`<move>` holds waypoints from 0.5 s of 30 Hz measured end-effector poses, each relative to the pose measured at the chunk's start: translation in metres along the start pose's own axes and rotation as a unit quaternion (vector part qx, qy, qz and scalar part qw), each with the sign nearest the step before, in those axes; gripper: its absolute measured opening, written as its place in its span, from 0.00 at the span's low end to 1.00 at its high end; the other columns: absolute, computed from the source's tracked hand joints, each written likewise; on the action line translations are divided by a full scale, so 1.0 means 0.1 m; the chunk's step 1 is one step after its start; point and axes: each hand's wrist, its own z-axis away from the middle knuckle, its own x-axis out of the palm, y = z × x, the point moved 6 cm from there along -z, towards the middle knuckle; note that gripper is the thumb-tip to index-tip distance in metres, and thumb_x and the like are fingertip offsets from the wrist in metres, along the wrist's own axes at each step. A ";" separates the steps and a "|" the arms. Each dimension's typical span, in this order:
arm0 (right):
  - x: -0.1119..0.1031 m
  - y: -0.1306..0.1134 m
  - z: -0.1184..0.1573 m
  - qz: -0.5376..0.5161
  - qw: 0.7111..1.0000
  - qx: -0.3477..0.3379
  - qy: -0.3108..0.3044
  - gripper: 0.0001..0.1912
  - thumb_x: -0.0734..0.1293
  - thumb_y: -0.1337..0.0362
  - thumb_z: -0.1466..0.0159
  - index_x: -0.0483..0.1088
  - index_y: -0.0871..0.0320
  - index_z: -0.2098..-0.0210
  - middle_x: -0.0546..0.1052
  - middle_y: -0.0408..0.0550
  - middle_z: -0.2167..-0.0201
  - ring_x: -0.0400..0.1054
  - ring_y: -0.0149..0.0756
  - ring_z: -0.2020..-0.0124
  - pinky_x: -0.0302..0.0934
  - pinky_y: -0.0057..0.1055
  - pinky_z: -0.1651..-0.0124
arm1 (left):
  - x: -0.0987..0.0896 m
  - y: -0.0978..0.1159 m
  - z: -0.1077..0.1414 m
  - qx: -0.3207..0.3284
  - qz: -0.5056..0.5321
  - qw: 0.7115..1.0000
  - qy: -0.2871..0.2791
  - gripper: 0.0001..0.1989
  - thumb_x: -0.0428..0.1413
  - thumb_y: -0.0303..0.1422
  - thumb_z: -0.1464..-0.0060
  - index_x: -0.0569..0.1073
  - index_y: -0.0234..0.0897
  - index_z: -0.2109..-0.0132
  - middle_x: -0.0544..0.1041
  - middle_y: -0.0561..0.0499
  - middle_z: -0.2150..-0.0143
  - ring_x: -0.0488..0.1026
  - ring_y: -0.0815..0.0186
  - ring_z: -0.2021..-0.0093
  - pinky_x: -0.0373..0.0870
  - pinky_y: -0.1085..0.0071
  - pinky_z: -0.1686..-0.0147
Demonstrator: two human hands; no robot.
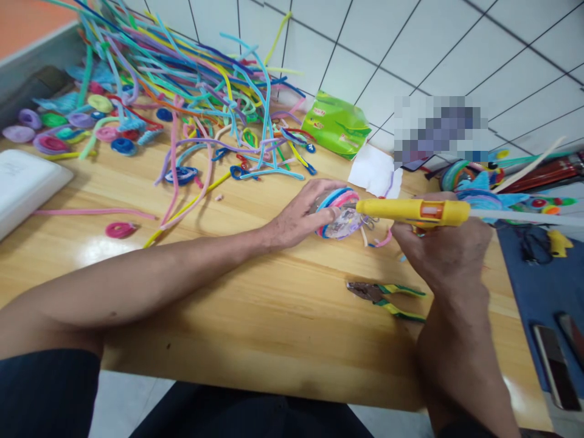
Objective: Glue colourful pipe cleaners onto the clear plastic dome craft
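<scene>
My left hand (301, 213) is closed around a small clear plastic piece (344, 226), perhaps a bottle part, wrapped with blue, pink and red pipe cleaners (329, 205). In my right hand (444, 243) is a yellow hot glue gun (392, 210), with a white glue stick (524, 216) sticking out behind it. The gun's nozzle points left and meets the wrapped piece near my left thumb; whether it touches is hard to tell. Below the hands, pliers (369, 293) with green and yellow handles lie on the wooden table (255, 328).
A big heap of colourful pipe cleaners (196, 67) with several coiled discs (123, 146) fills the back left. A green packet (336, 126) and torn white paper (374, 170) lie near the tiled wall. At right, phones (554, 365) rest on a blue surface (524, 280).
</scene>
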 end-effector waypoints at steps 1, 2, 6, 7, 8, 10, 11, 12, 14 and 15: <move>0.01 0.00 0.00 -0.003 1.000 0.004 -0.008 0.10 0.70 0.57 0.38 0.81 0.48 0.58 0.86 0.52 0.65 0.83 0.55 0.63 0.72 0.43 0.63 | 0.00 0.00 0.00 -0.001 0.001 1.000 0.001 0.31 0.62 0.58 0.28 0.76 0.46 0.30 0.78 0.41 0.28 0.73 0.47 0.24 0.65 0.45 0.19; 0.01 0.01 0.00 -0.006 1.000 0.006 -0.012 0.10 0.70 0.57 0.38 0.81 0.48 0.58 0.85 0.52 0.65 0.83 0.55 0.62 0.72 0.43 0.63 | 0.00 -0.01 0.00 -0.001 0.002 1.000 0.001 0.31 0.62 0.58 0.29 0.76 0.46 0.30 0.78 0.42 0.28 0.73 0.47 0.24 0.65 0.45 0.19; 0.04 0.05 0.00 -0.014 1.000 0.019 -0.019 0.10 0.71 0.59 0.40 0.81 0.49 0.60 0.84 0.52 0.67 0.83 0.55 0.63 0.72 0.44 0.62 | 0.00 -0.01 0.00 -0.005 0.003 1.000 -0.003 0.31 0.62 0.58 0.29 0.76 0.47 0.30 0.78 0.43 0.27 0.72 0.48 0.24 0.64 0.47 0.19; 0.05 0.07 0.00 -0.016 0.999 0.025 -0.019 0.10 0.71 0.58 0.41 0.81 0.50 0.60 0.84 0.51 0.68 0.82 0.54 0.65 0.72 0.44 0.62 | 0.00 -0.01 0.00 -0.006 0.002 1.000 -0.005 0.31 0.62 0.58 0.29 0.76 0.46 0.30 0.78 0.42 0.27 0.72 0.49 0.23 0.64 0.48 0.19; 0.04 0.09 0.00 -0.018 0.999 0.035 -0.016 0.10 0.71 0.57 0.42 0.81 0.50 0.62 0.83 0.50 0.69 0.81 0.54 0.66 0.73 0.45 0.62 | -0.01 0.00 0.01 -0.007 0.001 1.000 -0.004 0.31 0.62 0.58 0.28 0.76 0.46 0.30 0.77 0.42 0.27 0.72 0.49 0.23 0.64 0.49 0.18; 0.00 0.15 -0.03 -0.038 0.996 0.075 0.001 0.08 0.73 0.55 0.41 0.79 0.50 0.64 0.82 0.49 0.70 0.80 0.53 0.67 0.74 0.47 0.59 | -0.01 0.01 0.01 -0.010 -0.002 1.000 -0.005 0.31 0.62 0.57 0.28 0.75 0.44 0.29 0.77 0.41 0.27 0.72 0.49 0.24 0.64 0.49 0.18; -0.03 0.19 -0.05 -0.063 0.992 0.106 0.017 0.09 0.74 0.53 0.41 0.78 0.50 0.65 0.82 0.48 0.70 0.81 0.53 0.66 0.76 0.48 0.56 | -0.02 0.01 0.01 -0.012 -0.003 1.000 -0.005 0.31 0.62 0.56 0.28 0.75 0.43 0.29 0.77 0.41 0.27 0.72 0.49 0.24 0.63 0.49 0.18; -0.07 0.25 -0.07 -0.097 0.985 0.140 0.038 0.10 0.74 0.52 0.41 0.77 0.50 0.66 0.83 0.48 0.68 0.81 0.52 0.64 0.77 0.49 0.53 | -0.02 0.01 0.02 -0.015 -0.004 1.000 -0.006 0.31 0.63 0.55 0.29 0.75 0.43 0.29 0.77 0.40 0.28 0.72 0.48 0.24 0.63 0.49 0.18; -0.15 0.40 -0.11 -0.166 0.962 0.202 0.073 0.11 0.75 0.51 0.42 0.77 0.50 0.67 0.84 0.49 0.66 0.81 0.51 0.60 0.78 0.48 0.50 | -0.02 0.01 0.02 -0.024 -0.006 1.000 -0.003 0.31 0.63 0.54 0.29 0.75 0.42 0.29 0.78 0.40 0.29 0.73 0.48 0.25 0.64 0.48 0.19; -0.18 0.49 -0.12 -0.191 0.953 0.221 0.082 0.11 0.75 0.51 0.43 0.77 0.50 0.67 0.85 0.50 0.65 0.81 0.50 0.60 0.78 0.47 0.50 | -0.02 0.01 0.03 -0.029 -0.005 1.000 -0.001 0.30 0.63 0.54 0.28 0.75 0.42 0.29 0.78 0.40 0.30 0.73 0.48 0.26 0.65 0.47 0.19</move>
